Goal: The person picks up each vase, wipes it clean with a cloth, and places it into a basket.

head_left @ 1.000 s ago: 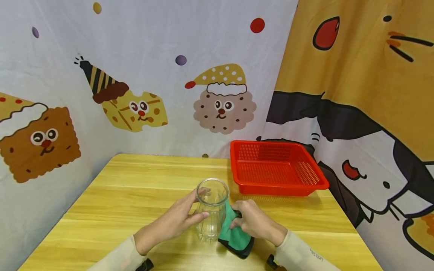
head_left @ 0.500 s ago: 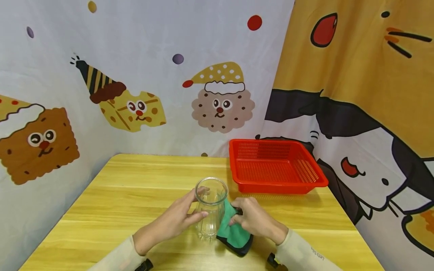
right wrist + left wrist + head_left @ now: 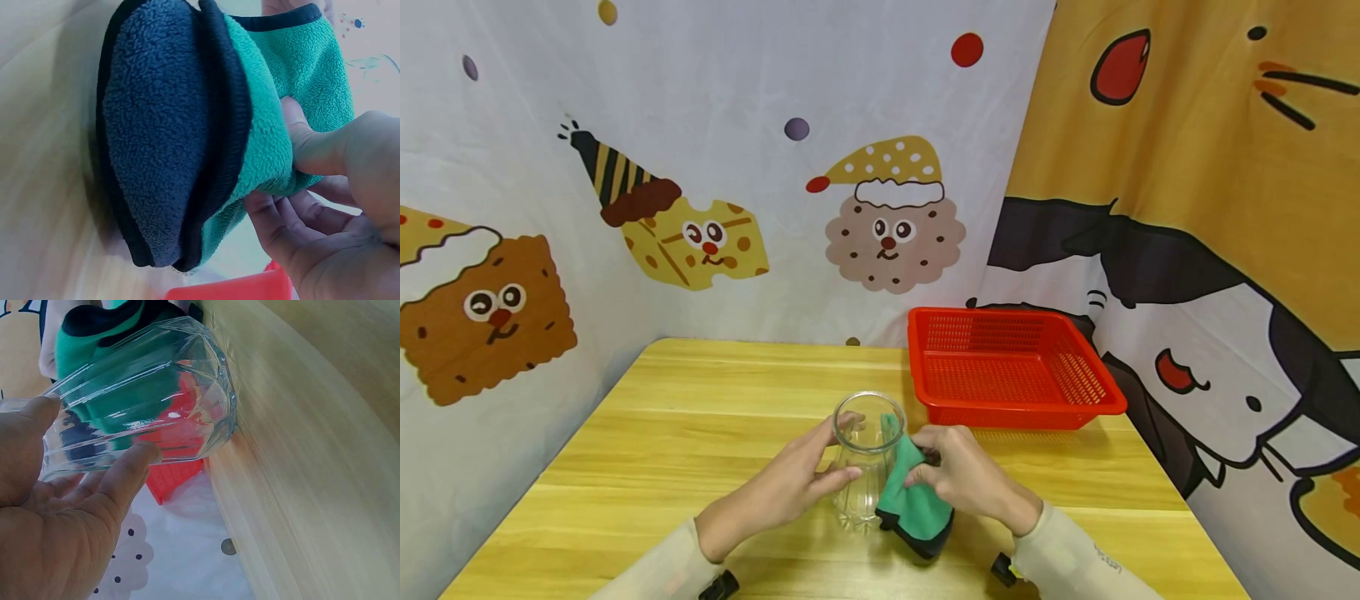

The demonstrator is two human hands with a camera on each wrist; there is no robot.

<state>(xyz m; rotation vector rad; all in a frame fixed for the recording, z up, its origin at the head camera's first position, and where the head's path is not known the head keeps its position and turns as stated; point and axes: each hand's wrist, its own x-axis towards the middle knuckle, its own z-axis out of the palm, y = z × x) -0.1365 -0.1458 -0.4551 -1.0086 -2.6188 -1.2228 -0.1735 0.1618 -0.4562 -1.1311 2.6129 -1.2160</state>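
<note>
A clear glass jar [image 3: 857,496] with a round rim and faceted sides stands upright on the table. My left hand [image 3: 778,492] holds it from the left, thumb on the near side and fingers around the back. In the left wrist view the jar's base [image 3: 215,406] meets the tabletop. On the jar's right side, my right hand [image 3: 966,471] pinches a folded towel [image 3: 917,508], green on one face and dark grey on the other, with black edging. The right wrist view shows thumb and fingers gripping the towel's green face [image 3: 269,137]; some fingertips are hidden in its folds.
A red perforated plastic basket [image 3: 1015,412] sits at the table's back right, behind my right hand. The wood-grain table [image 3: 722,408] reaches to a printed cloth backdrop [image 3: 715,100] at the back and sides.
The towel and my right hand have shifted slightly up and to the left along the jar's side, and a green corner now shows higher near the rim. My left hand and the jar look unmoved.
</note>
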